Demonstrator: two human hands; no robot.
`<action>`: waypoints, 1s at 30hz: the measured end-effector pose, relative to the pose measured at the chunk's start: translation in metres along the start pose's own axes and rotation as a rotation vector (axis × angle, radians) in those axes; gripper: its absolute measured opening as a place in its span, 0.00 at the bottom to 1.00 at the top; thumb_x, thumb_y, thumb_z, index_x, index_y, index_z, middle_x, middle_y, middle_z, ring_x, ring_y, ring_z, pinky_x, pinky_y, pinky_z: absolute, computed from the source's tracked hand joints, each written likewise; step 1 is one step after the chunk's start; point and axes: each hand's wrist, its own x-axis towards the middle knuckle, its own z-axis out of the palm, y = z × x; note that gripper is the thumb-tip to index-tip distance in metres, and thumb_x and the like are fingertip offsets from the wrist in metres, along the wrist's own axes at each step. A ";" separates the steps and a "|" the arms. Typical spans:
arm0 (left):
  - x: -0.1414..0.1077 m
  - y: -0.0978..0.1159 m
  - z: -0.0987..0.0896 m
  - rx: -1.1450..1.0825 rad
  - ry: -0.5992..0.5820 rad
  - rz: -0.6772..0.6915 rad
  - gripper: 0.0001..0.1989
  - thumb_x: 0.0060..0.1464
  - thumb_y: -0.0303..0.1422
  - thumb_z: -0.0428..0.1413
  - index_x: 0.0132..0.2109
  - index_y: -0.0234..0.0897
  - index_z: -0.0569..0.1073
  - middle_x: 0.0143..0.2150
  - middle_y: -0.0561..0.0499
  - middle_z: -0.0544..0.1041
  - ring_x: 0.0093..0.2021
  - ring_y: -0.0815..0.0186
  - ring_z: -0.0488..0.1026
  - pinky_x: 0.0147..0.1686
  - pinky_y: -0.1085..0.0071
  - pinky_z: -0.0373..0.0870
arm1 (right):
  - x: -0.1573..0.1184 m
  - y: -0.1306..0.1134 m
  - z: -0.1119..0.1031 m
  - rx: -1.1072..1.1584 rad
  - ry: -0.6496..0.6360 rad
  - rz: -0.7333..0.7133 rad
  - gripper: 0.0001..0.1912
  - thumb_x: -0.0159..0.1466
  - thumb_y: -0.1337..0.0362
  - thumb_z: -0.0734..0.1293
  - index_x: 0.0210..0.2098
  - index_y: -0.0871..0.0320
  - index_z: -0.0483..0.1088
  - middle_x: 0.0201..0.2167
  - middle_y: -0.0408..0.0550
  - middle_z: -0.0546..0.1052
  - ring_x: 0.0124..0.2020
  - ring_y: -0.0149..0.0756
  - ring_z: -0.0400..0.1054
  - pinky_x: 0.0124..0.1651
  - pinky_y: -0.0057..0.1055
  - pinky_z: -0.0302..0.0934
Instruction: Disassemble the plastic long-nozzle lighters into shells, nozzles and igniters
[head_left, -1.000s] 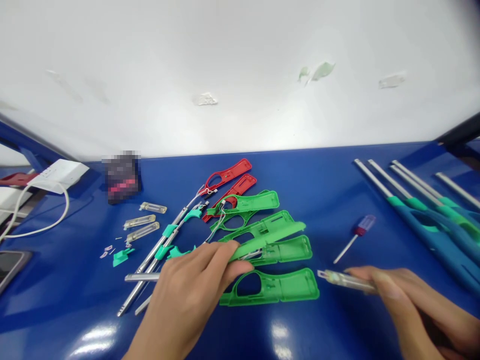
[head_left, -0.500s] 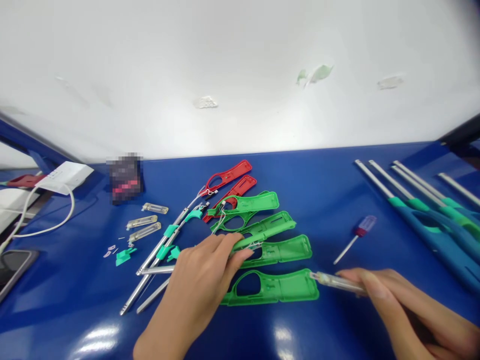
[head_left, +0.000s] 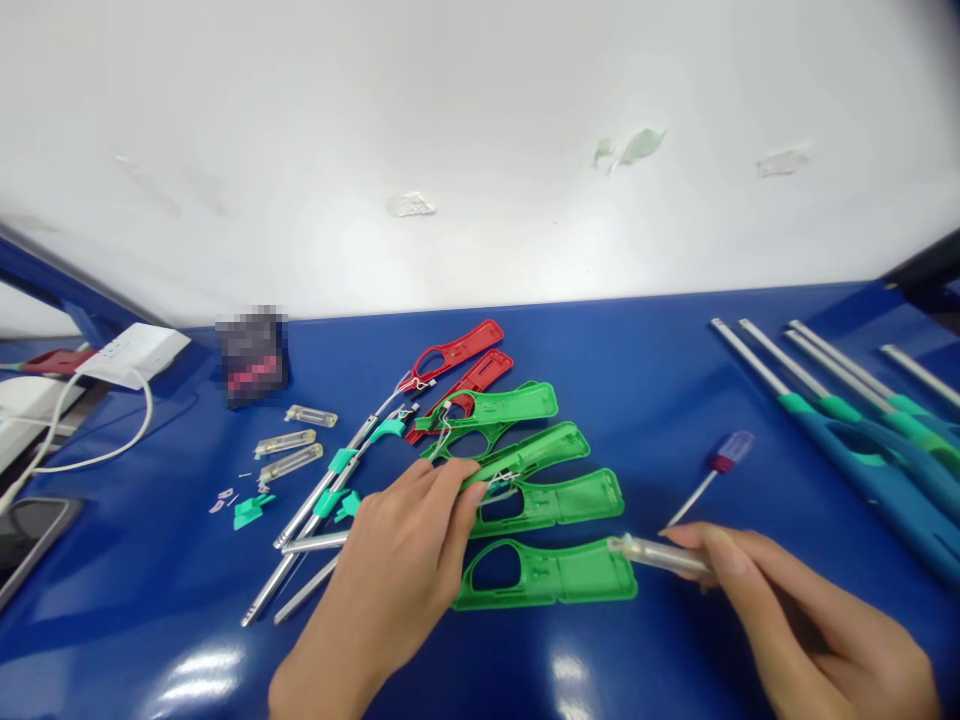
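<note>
My left hand (head_left: pixel 405 545) is closed on a green lighter handle half (head_left: pixel 544 453), with thin white wires at its fingertips. A metal tube (head_left: pixel 315 542) pokes out to the left from behind that hand. Between finger and thumb, my right hand (head_left: pixel 795 610) pinches a clear lighter fuel tank (head_left: pixel 664 556), its fitting end pointing left. That end is close to the right end of the nearest green handle half (head_left: pixel 592 572); whether they touch I cannot tell. Another green half (head_left: pixel 585 500) lies just beyond. A small screwdriver (head_left: pixel 724 460) rests beyond my right hand.
Red handle halves (head_left: pixel 469 345) lie at the back. On the left are several clear tanks (head_left: pixel 311 416), teal plastic pieces (head_left: pixel 251 511) and metal tubes. Blue long-necked lighters (head_left: pixel 862 450) line the right. A phone (head_left: pixel 34 540) and a white cable (head_left: pixel 146 420) sit far left.
My right hand has brought the clear tank slightly to the left. My left hand has shifted a little on the green handle half, which now lies lower, over the other halves.
</note>
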 end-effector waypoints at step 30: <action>-0.017 0.058 0.022 -0.422 0.232 0.031 0.07 0.70 0.28 0.55 0.51 0.41 0.77 0.42 0.52 0.81 0.41 0.66 0.78 0.42 0.69 0.78 | -0.008 -0.023 0.011 0.091 0.062 0.157 0.17 0.71 0.47 0.67 0.36 0.47 0.83 0.21 0.37 0.80 0.21 0.29 0.75 0.26 0.16 0.69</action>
